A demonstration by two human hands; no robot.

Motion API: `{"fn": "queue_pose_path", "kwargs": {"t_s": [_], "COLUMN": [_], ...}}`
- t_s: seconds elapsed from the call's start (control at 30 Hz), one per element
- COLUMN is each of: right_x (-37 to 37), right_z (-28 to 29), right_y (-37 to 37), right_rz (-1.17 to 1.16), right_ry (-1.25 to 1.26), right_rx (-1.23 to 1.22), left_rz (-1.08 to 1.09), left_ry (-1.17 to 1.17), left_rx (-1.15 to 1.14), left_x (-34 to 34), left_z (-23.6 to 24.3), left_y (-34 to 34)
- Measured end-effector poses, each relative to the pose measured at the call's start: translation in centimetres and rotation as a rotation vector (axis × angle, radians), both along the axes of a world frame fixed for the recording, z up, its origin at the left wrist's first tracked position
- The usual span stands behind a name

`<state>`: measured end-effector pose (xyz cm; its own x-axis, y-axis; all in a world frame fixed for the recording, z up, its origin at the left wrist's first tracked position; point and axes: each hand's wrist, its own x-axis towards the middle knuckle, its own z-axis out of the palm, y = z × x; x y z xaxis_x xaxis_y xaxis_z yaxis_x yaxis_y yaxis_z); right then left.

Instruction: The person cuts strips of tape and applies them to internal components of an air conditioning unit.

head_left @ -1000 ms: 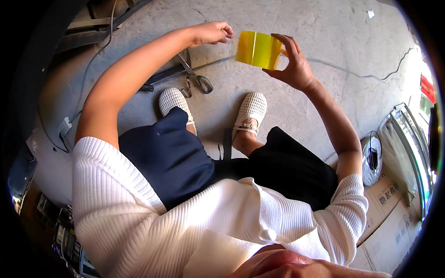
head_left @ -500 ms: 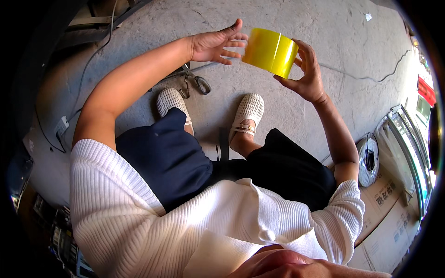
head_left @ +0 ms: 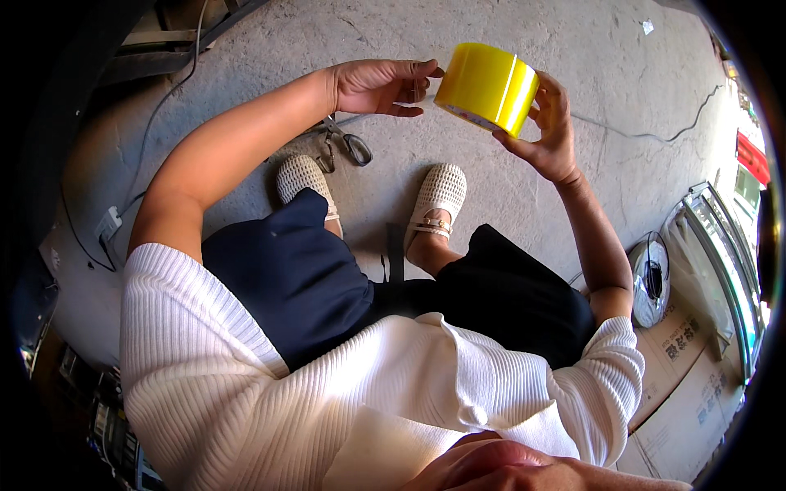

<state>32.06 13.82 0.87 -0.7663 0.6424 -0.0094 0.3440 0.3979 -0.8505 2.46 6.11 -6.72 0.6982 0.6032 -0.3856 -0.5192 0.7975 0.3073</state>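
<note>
A wide roll of glossy yellow tape [head_left: 485, 86] is held up over the floor, tilted, its smooth outer face showing. My right hand [head_left: 547, 131] grips it at the right end, with the thumb below and the fingers along the far edge. At the roll's left side is my left hand [head_left: 381, 87], its fingers apart and partly bent. Its longest fingertips come right up to the tape's edge; whether they touch it I cannot tell. Below my left hand, a pair of scissors [head_left: 356, 150] with dark handles lies near my left shoe [head_left: 304, 180].
Grey concrete floor [head_left: 524, 196] spreads around my feet, with a thin cable [head_left: 647, 137] across it. To the right are a wrapped coil [head_left: 651, 282], flat cardboard boxes [head_left: 684, 393] and a metal-edged frame [head_left: 729, 270]. A dark metal frame [head_left: 155, 61] stands at the far left.
The tape roll has moved slightly right and away from me with my right hand. My left hand has turned, its spread fingers now more bent and its thumb lowered towards the roll.
</note>
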Motion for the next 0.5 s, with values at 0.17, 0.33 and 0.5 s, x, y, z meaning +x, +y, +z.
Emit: {"fn": "queue_pose_path", "kwargs": {"t_s": [0.17, 0.33, 0.5], "right_x": [0.1, 0.6, 1.3], "right_z": [0.1, -0.4, -0.9], "right_y": [-0.1, 0.1, 0.2], "right_rz": [-0.005, -0.009, -0.044], "right_ry": [-0.013, -0.039, -0.072], "right_rx": [0.012, 0.036, 0.035], "left_rz": [0.055, 0.076, 0.112], "left_ry": [0.027, -0.057, 0.026], "left_rx": [-0.008, -0.037, 0.039], "left_x": [0.3, -0.9, -2.1], "left_z": [0.4, -0.1, -0.8], "left_y": [-0.2, 0.0, 0.1]}}
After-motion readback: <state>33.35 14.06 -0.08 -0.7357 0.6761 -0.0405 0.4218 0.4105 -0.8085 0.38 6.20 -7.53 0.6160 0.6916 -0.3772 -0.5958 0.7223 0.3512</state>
